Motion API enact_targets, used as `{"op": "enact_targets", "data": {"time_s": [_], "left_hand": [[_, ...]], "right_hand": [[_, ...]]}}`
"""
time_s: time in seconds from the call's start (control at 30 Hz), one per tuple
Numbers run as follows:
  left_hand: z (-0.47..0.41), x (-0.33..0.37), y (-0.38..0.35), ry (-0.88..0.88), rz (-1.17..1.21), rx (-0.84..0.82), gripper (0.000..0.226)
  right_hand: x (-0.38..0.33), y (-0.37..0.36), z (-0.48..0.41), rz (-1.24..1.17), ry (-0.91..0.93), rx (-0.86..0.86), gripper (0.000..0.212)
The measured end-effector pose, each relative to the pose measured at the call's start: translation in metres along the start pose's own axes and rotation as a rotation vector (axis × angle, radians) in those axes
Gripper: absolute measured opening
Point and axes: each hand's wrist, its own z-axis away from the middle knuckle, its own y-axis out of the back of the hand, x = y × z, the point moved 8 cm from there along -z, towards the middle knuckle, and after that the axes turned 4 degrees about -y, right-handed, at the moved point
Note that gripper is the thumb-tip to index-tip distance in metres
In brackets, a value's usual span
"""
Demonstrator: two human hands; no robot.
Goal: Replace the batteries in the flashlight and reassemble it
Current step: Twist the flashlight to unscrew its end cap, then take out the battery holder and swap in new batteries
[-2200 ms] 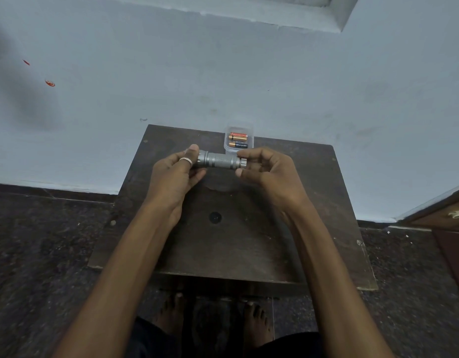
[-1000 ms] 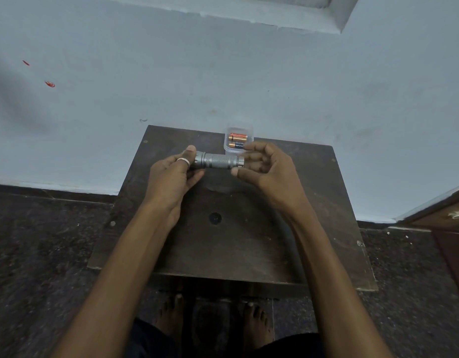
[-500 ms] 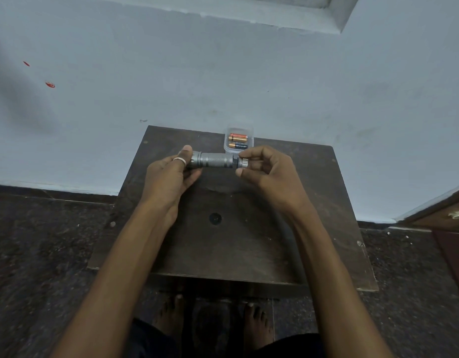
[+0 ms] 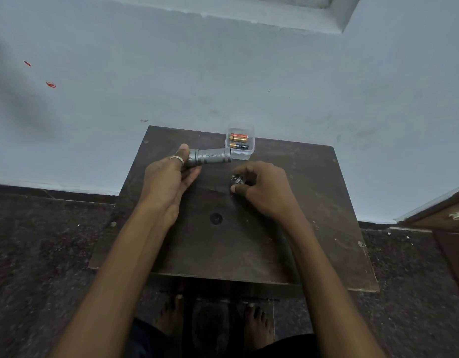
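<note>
My left hand [image 4: 169,177] grips the head end of a grey metal flashlight body [image 4: 210,156], held level above the dark wooden table [image 4: 313,202] with its open tail pointing right. The silver tail cap [image 4: 237,180] is off the body and pinched in the fingers of my right hand [image 4: 262,188], low over the table to the right of the body. A small clear plastic box [image 4: 240,144] at the table's far edge holds batteries [image 4: 238,141], orange-gold and black.
The table stands against a pale blue wall [image 4: 223,73]. A round dark hole [image 4: 216,218] marks the tabletop's middle. Dark speckled floor [image 4: 42,241] surrounds the table, with brown wooden furniture [image 4: 450,220] at the right edge. My bare feet show under the table.
The tail cap has come off the flashlight body. My right hand has carried it down and to the right, away from the body. My left hand still holds the body, shifted slightly left.
</note>
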Motion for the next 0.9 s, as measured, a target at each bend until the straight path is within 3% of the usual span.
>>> {"op": "enact_targets", "data": {"time_s": [0.23, 0.4, 0.53, 0.67, 0.9], "left_hand": [[0.0, 0.0, 0.0, 0.001, -0.004, -0.006, 0.014], [0.002, 0.004, -0.005, -0.049, -0.039, -0.065, 0.014], [0.008, 0.016, -0.012, -0.197, -0.076, -0.132, 0.012], [0.02, 0.033, -0.026, -0.422, -0.161, -0.176, 0.019], [0.041, 0.053, -0.041, -0.716, -0.389, -0.266, 0.029]], "right_hand": [[0.01, 0.0, 0.0, -0.032, -0.072, -0.033, 0.036], [0.011, 0.001, 0.002, -0.11, -0.081, -0.076, 0.047], [0.015, 0.014, 0.003, -0.504, -0.161, 0.026, 0.031], [0.01, -0.001, 0.003, -1.104, -0.302, -0.135, 0.032], [0.004, -0.005, 0.006, -1.422, -0.35, -0.236, 0.016]]}}
